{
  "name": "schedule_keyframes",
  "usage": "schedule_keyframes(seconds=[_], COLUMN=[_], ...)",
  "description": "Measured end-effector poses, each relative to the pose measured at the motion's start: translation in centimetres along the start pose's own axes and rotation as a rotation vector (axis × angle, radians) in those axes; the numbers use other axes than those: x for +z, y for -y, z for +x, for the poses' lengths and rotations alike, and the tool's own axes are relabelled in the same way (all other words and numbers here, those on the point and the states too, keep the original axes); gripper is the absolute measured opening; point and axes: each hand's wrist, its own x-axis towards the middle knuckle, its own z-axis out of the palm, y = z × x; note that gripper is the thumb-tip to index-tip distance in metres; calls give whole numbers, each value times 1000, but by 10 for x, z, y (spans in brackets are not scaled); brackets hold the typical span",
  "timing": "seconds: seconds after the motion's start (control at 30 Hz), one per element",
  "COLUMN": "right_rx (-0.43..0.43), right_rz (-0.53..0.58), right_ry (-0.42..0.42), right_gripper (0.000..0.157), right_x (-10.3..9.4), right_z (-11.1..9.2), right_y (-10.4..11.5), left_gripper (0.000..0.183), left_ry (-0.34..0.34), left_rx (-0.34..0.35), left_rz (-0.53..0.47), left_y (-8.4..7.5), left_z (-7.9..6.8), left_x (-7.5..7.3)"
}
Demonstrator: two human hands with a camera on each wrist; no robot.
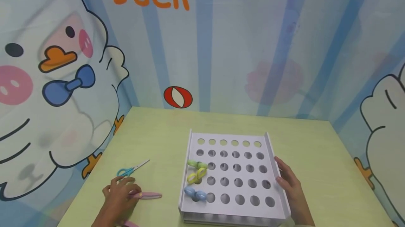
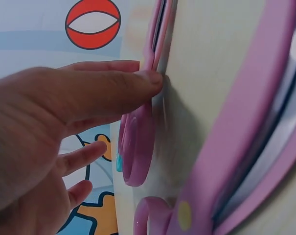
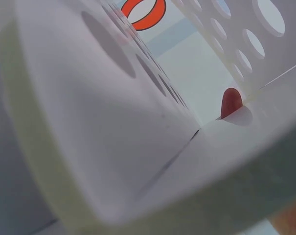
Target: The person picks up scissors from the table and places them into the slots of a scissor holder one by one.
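My left hand (image 1: pixel 121 194) pinches a pair of pink scissors (image 2: pixel 139 142) between thumb and forefinger, with its other fingers spread apart. Closer to the left wrist camera lies a second pair of pink scissors (image 2: pixel 201 196); only part of it shows. Beyond the left hand, blue-handled scissors (image 1: pixel 126 171) lie on the table. My right hand (image 1: pixel 291 184) holds the right side wall of a white rack (image 1: pixel 234 209) full of round holes. One fingertip (image 3: pixel 231 104) curls over a panel edge inside the rack. Green (image 1: pixel 197 164), yellow (image 1: pixel 192 177) and blue handles (image 1: pixel 195 194), looking like scissors handles, stand in its left column.
The pale yellow table (image 1: pixel 322 149) reaches back to a wall hanging (image 1: pixel 227 44) with blue stripes and a printed duck. Raised side walls edge the rack, which sits near the table's front, right of the loose scissors.
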Motion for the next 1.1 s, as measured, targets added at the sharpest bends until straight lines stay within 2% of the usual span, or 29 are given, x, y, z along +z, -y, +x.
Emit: schedule_keyframes(seconds=[0.3, 0.43, 0.6, 0.73, 0.9, 1.1], right_rx=[-22, -20, 25, 41, 13, 7], right_rz=[12, -3, -34, -40, -27, -25], right_ry=[13, 2, -10, -13, 1, 0], right_gripper=[53, 52, 52, 53, 53, 53], right_x=[0, 0, 0, 1, 0, 0], right_z=[-2, -1, -1, -1, -1, -1], right_y=[1, 1, 3, 3, 1, 1], left_gripper=[13, 16, 17, 19, 18, 24], left_ry=[30, 45, 67, 49, 1, -158], left_rx=[9, 17, 12, 27, 45, 94], left_rz=[-2, -64, -125, -147, -215, -340], left_y=[-8, -14, -21, -26, -31, -39], left_z=[4, 7, 7, 6, 7, 2], left_x=[-5, -8, -13, -16, -20, -27])
